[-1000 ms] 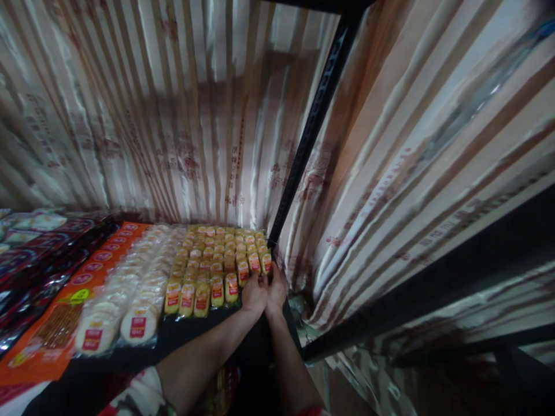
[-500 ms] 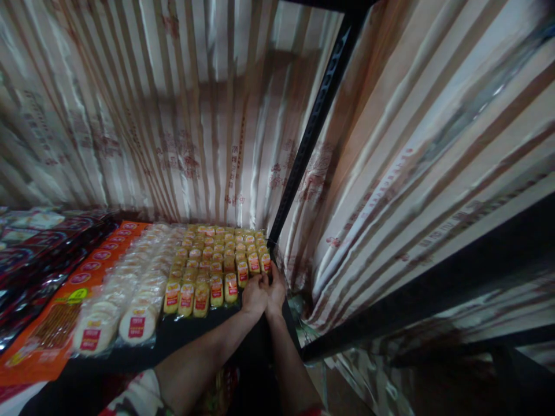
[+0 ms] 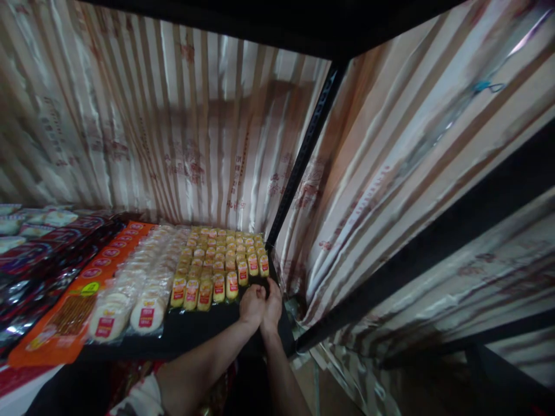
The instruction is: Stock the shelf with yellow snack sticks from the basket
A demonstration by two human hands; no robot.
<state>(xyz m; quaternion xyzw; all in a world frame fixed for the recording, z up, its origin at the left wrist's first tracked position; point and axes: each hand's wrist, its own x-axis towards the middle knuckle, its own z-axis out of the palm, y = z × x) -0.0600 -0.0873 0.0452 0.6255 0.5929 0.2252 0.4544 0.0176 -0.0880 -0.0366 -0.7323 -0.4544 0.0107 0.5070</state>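
My left hand (image 3: 252, 306) is curled closed at the front right of the shelf; whatever its fingers may hold is hidden. Right against it is my right hand (image 3: 272, 303), cupped, with fingers partly stretched toward the goods and no item visible in it. Just beyond both hands stand rows of small yellow wrapped cakes (image 3: 232, 285) with red labels, packed closely together. The front edge of these rows is stepped, set farther back on the right. A dark bare patch of shelf (image 3: 195, 326) shows in front of them.
Left of the cakes lie two rows of round white wrapped cakes (image 3: 147, 315), an orange snack packet (image 3: 47, 341) and dark shiny packets (image 3: 39, 289). A black metal post (image 3: 306, 159) rises at the right corner. Striped printed sheeting (image 3: 208, 133) hangs behind, and a black beam (image 3: 411, 248) crosses at right.
Both hands have drawn back slightly from the front right cakes, leaving a dark gap between. The view has tilted up, showing more of the dark shelf above.
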